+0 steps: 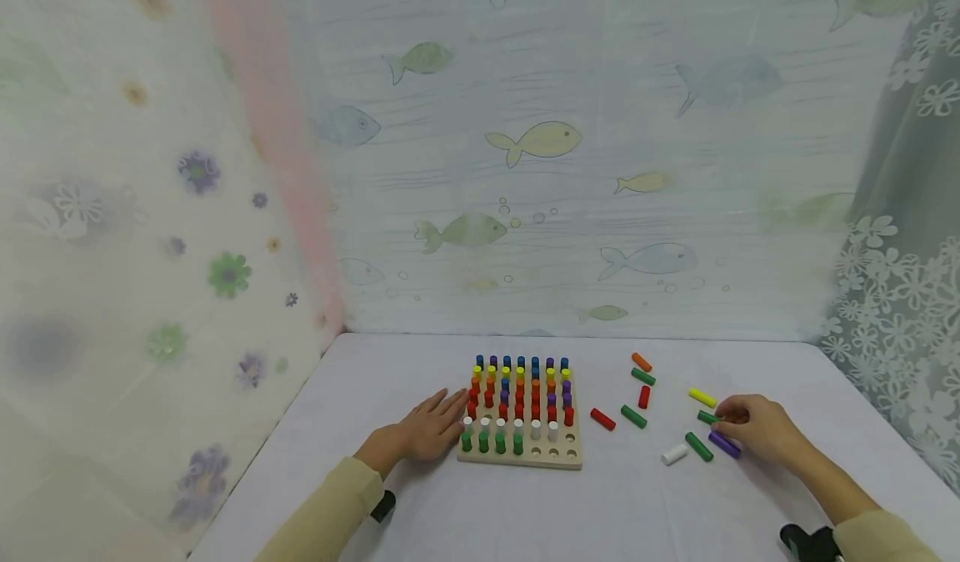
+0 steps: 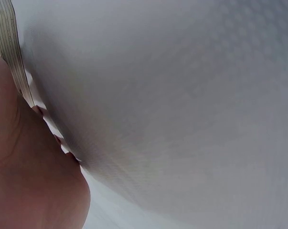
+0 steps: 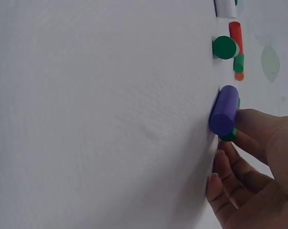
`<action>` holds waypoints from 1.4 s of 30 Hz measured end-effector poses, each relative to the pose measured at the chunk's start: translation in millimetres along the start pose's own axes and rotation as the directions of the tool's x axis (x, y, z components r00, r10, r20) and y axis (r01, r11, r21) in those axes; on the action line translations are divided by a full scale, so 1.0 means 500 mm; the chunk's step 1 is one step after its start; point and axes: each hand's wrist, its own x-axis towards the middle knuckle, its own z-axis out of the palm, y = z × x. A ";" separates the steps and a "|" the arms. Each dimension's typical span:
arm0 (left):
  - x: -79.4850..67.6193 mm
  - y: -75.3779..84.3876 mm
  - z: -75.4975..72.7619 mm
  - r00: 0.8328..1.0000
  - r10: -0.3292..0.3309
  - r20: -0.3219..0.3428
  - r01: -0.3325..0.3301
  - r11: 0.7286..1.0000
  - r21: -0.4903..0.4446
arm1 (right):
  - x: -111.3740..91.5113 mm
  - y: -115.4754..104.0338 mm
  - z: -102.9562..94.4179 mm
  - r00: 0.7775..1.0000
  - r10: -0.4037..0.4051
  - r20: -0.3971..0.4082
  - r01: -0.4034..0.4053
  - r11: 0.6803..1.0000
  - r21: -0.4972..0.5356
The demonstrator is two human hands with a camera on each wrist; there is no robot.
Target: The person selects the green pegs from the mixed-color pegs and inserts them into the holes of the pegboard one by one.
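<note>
Right hand (image 1: 757,430) pinches a green peg (image 1: 707,417) at its fingertips.
Near the thumb, a purple peg (image 3: 225,110) mostly hides it from the wrist camera; left hand (image 1: 431,429), fingers extended, reaches the pegboard (image 1: 520,461).

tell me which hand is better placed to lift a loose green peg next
Probably the right hand: it is at a green peg, near the purple peg. The left hand is at the left edge of the board, away from both pegs.
</note>
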 end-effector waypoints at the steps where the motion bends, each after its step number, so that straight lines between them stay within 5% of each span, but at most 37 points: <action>1: -0.001 0.000 0.000 1.000 0.000 0.002 0.000 1.000 -0.001 | 0.001 0.000 0.000 1.000 -0.004 0.000 0.004 1.000 -0.003; 24: 0.004 -0.003 0.001 1.000 -0.006 0.010 0.007 1.000 -0.002 | -0.001 -0.011 -0.028 0.993 -0.073 0.095 0.078 0.996 -0.051; 42: 0.001 0.000 -0.002 1.000 -0.006 0.016 0.006 1.000 -0.010 | -0.039 -0.101 -0.029 0.970 -0.225 0.087 0.227 0.974 -0.012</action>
